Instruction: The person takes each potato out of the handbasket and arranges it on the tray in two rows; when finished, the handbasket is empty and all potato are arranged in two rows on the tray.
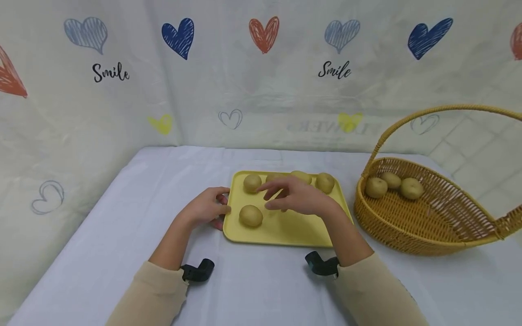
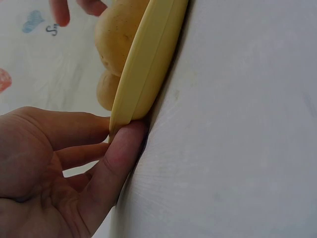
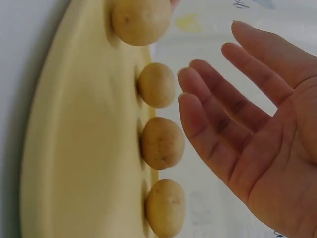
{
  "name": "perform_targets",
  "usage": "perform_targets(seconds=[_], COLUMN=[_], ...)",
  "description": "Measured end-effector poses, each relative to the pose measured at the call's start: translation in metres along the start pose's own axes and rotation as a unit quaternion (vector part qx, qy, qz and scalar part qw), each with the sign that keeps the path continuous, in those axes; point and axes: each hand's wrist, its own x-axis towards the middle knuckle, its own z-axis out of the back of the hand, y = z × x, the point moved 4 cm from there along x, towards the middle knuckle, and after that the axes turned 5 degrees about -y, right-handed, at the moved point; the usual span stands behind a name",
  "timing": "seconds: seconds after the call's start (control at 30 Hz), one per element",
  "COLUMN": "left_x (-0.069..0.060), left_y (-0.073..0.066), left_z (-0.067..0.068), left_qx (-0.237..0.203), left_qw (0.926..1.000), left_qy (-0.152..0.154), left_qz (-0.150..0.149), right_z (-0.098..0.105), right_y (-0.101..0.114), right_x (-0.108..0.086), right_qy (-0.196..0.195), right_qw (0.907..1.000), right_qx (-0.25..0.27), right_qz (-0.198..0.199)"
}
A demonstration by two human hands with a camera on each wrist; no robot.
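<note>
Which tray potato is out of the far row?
The near-left potato, alone toward the front of the yellow tray; the other four potatoes line its far edge.

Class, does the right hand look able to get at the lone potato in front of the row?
Probably yes: the right hand hovers empty near the lone potato, nothing visible between them; the left hand grips the tray.

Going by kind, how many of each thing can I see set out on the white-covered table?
Yellow rectangular tray: 1
Brown woven arched-handle basket: 1
Rounded tan potatoes: 8 visible (5 on the tray, 3 in the basket)
Total: 10
</note>
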Motion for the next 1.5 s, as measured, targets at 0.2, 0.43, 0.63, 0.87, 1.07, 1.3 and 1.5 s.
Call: perform_targets(seconds=[0.2,0.43,0.63,0.87,1.07,1.3,1.5], left_x=[0.002,0.001,0.000,0.002,0.001,0.002,0.002], left_y=[0.000,0.000,-0.003,-0.001,-0.001,-0.002,0.000], left_z=[-0.001,-0.001,0.000,-0.001,-0.002,-0.002,-0.001], left_qx=[0.007,0.003,0.004,0.005,0.000,0.001,0.000], left_qw=[1.0000,1.0000,1.0000,1.0000,1.0000,1.0000,1.0000], left_qy=[0.001,-0.001,-0.001,-0.002,-0.003,-0.001,-0.002], left_qz=[0.001,-0.002,-0.002,-0.004,-0.004,-0.009,-0.006], right_z=[0.017,0.041,0.061,0.080,0.095,0.115,0.131], right_y=[0.005,0.014,0.017,0.018,0.013,-0.001,-0.011], right_x=[-0.008,-0.019,-0.029,-0.041,-0.058,-0.076,-0.088], right_qy=[-0.007,-0.014,-0.031,-0.037,-0.056,-0.081,-0.077], right_qw=[0.9996,0.9993,0.9991,0.9976,0.9949,0.9896,0.9864], right_qx=[0.023,0.015,-0.027,-0.058,-0.080,-0.106,-0.117], right_qz=[0.016,0.030,0.012,-0.015,-0.026,-0.055,-0.087])
